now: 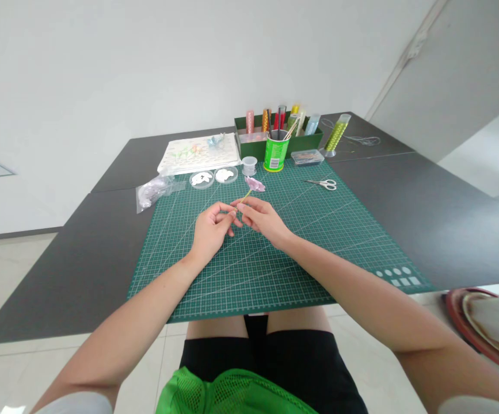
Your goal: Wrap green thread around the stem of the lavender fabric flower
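Two bare forearms reach forward from pale short sleeves, converging at the center, where the bare left hand (213, 230) and bare right hand (263, 219) meet with fingertips close together. The left hand's thumb and index finger come together in a pinch, its other fingers curled beneath. The right hand, its back turned upward, mirrors the pose with thumb and index finger drawn in; whether the two hands' fingertips actually touch is difficult to tell.
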A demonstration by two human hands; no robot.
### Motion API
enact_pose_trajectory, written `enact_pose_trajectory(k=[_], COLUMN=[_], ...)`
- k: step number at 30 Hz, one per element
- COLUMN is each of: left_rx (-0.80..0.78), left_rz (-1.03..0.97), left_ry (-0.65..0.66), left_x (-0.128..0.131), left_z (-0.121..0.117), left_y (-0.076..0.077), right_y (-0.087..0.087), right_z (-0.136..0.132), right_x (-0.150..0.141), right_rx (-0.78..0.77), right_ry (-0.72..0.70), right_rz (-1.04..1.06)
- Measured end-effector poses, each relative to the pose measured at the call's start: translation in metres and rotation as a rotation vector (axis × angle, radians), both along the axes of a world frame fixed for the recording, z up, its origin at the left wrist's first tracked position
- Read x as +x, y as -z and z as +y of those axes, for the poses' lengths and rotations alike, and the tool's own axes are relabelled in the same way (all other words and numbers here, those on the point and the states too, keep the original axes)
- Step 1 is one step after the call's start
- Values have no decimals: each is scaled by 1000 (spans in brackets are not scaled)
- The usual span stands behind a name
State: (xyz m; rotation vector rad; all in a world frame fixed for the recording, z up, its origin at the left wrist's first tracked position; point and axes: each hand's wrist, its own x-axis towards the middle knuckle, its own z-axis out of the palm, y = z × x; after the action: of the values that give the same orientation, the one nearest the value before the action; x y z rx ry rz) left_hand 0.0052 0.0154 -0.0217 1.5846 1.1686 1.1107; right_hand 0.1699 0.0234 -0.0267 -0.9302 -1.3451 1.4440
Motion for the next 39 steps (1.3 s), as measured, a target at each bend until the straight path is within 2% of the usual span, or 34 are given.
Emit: enact_pose_trajectory(k=[6, 16, 29, 33, 39], left_rx=[-46, -53, -309, -265, -119], left_rz=[-30, -55, -333, -318, -161], left_ry=[3, -23, 85, 123, 155], left_x=[7, 7, 4, 3, -1], left_z=[-3, -2, 3, 4, 3], left_y=[4, 8, 7, 3, -2], right_y=[4, 11, 9, 7, 0], right_z=[1, 6, 9, 10, 14], right_x=[-4, -3, 3, 6, 14], right_rx=[3, 75, 148, 155, 144], right_ry=[179, 254, 237, 195, 87], right_rz=[35, -20, -27, -32, -47])
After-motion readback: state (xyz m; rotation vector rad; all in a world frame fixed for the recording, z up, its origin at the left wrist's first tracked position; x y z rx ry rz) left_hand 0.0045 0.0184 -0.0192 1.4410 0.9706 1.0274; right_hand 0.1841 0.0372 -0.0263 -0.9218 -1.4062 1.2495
